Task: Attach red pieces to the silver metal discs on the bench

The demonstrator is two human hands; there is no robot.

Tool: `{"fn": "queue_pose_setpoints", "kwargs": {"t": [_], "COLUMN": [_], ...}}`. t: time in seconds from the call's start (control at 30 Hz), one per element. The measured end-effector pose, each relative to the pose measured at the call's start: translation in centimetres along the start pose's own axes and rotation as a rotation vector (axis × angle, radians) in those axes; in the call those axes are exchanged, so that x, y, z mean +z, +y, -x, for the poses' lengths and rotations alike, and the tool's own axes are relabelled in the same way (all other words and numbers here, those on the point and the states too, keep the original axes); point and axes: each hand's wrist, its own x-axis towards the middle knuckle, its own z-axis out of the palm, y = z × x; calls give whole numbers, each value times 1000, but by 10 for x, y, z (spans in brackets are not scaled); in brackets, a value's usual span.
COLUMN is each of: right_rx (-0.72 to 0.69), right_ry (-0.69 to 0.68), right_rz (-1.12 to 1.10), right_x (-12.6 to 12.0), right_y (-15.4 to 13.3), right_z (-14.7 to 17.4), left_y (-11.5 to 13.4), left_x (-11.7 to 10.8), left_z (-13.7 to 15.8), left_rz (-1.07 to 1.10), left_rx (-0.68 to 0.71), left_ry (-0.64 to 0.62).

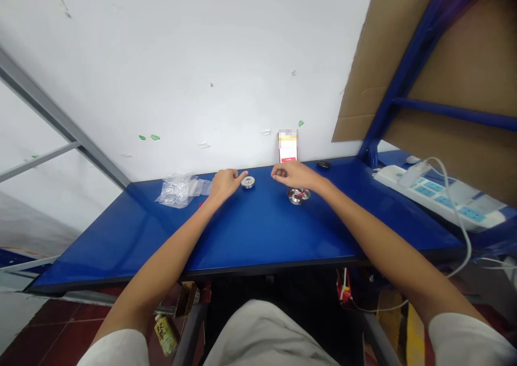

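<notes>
On the blue table, my left hand (226,183) is just left of a small silver ring-shaped metal part (247,182). Its thumb sticks out toward that part; the other fingers bend down and are partly hidden. My right hand (291,174) is curled, fingertips drawn in, and anything inside it is hidden. Just below the right wrist lies a shiny metal piece (298,196) with something red on it. Under my left wrist a bit of a small red thing (201,205) shows.
A phone (288,147) leans on the wall behind my right hand. Crumpled clear plastic bags (177,191) lie at the left, and a small black round object (323,164) sits at the back right. A white power strip (440,196) with a cable occupies the right end.
</notes>
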Motion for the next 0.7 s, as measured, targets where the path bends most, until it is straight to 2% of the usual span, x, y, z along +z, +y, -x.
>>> {"fn": "queue_pose_setpoints", "kwargs": {"t": [0.07, 0.13, 0.23, 0.4, 0.53, 0.63, 0.7], "right_rx": [41, 163, 313, 309, 309, 196, 92], "right_ry": [-213, -455, -598, -603, -564, -491, -422], "right_rz": [20, 2, -10, -50, -19, -45, -97], "right_x": [-23, -41, -49, -34, -24, -19, -15], "right_y": [6, 11, 17, 16, 7, -5, -14], "right_z": [5, 11, 16, 15, 14, 14, 13], "left_y": [7, 12, 17, 17, 17, 18, 20], "left_x": [-8, -12, -10, 0, -3, -7, -9], "left_z": [3, 7, 10, 12, 14, 16, 18], "left_rz": [-43, -48, -64, -82, -66, 35, 211], "left_rx": [16, 34, 73, 127, 142, 148, 143], "left_ry": [21, 19, 4, -29, -56, -100, -218]}}
